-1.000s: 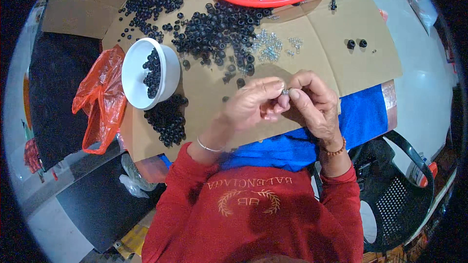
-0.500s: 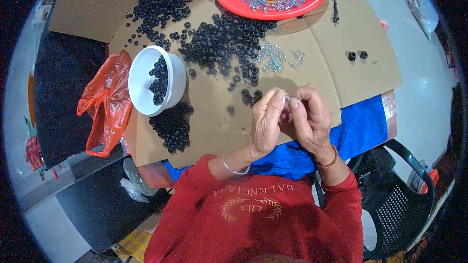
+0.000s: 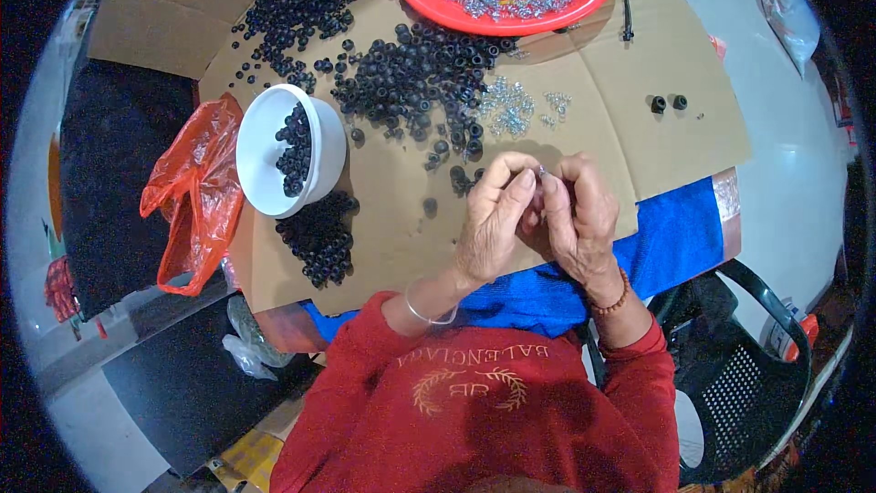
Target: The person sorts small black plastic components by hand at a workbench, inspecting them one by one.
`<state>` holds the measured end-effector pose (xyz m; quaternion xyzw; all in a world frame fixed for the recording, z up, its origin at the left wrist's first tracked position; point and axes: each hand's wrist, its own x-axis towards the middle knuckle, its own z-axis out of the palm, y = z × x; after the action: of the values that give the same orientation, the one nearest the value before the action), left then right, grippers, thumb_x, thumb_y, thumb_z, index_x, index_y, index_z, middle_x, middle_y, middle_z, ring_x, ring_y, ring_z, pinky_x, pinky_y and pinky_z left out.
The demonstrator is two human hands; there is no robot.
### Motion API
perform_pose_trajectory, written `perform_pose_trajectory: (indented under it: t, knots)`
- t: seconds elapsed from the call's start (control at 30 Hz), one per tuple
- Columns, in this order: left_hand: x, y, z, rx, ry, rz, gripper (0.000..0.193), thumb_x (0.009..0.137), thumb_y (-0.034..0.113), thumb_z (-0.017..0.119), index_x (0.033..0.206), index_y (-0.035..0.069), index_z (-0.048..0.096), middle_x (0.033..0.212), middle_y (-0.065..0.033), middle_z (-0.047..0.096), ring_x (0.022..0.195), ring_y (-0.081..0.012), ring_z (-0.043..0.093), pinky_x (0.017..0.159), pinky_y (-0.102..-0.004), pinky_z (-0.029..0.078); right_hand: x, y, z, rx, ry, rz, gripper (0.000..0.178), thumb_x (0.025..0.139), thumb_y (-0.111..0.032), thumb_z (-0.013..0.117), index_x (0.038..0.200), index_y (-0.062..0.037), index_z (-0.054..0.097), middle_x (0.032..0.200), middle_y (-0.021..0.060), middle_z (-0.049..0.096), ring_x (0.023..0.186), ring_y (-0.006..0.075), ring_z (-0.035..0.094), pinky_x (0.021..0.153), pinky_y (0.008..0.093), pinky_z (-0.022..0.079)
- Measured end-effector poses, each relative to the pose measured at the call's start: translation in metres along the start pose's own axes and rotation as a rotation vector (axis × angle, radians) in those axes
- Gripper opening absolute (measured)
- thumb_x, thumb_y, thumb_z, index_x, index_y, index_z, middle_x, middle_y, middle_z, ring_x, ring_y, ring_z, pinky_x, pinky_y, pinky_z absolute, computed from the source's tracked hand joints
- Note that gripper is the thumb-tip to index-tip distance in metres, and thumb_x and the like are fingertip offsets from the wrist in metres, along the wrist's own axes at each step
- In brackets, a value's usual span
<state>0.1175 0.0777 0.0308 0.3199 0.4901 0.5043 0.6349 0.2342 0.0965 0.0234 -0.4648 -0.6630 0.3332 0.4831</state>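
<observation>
Above tan cardboard (image 3: 392, 237), both hands (image 3: 493, 228) pinch together on a tiny silvery piece (image 3: 542, 171) (glinting, though mostly hidden).

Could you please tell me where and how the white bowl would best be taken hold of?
I would pinch the white bowl by its far rim, coming from above: the lip looks thin there and the inner wall beside it is bare. Black pieces sit inside at the right, a black pile crowds the near right outside, and the orange bag lies close on the left.
</observation>
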Motion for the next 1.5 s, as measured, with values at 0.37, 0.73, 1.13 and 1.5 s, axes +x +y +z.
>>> perform_pose_trajectory:
  t: [0.37,0.73,1.13,1.5]
  knots:
    - [0.002,0.0,-0.006,-0.025,0.011,0.03,0.018,0.088,0.013,0.056,0.1,0.001,0.058,0.08,-0.0004,0.058,0.069,-0.0049,0.053,0.059,-0.0183,0.044,-0.002,-0.003,-0.001,0.394,-0.029,0.318,0.006,0.087,-0.007,0.053,0.086,-0.0009,0.052,0.062,0.005,0.053,0.052,0.0114,0.051,0.047,0.0241,0.041]
    - [0.011,0.01,-0.008,-0.382,0.008,-0.145,0.018,0.088,0.02,0.057,0.087,0.002,0.057,0.073,-0.0022,0.058,0.061,-0.0081,0.051,0.052,-0.0209,0.043,-0.003,0.007,0.003,0.228,-0.006,0.106,0.006,0.084,-0.005,0.055,0.081,-0.0004,0.052,0.06,0.0059,0.05,0.051,0.0133,0.05,0.046,0.0264,0.039]
    - [0.018,0.018,-0.023,-0.281,-0.118,-0.246,0.014,0.087,0.015,0.057,0.09,0.001,0.057,0.076,-0.0034,0.058,0.063,-0.009,0.055,0.052,-0.0217,0.045,0.006,-0.002,0.001,-0.178,-0.063,-0.263,0.02,0.057,0.002,0.065,0.073,0.0021,0.053,0.074,0.0106,0.048,0.061,0.0254,0.049,0.05,0.0349,0.038]
    - [0.012,0.018,-0.021,0.076,-0.008,0.025,0.007,0.083,0.001,0.058,0.09,0.0,0.056,0.084,-0.0056,0.06,0.07,-0.0087,0.056,0.058,-0.0193,0.047,0.011,-0.005,0.002,-0.245,0.007,-0.266,0.007,0.077,0.001,0.058,0.08,-0.0016,0.051,0.065,0.0092,0.048,0.051,0.019,0.046,0.046,0.0297,0.036]
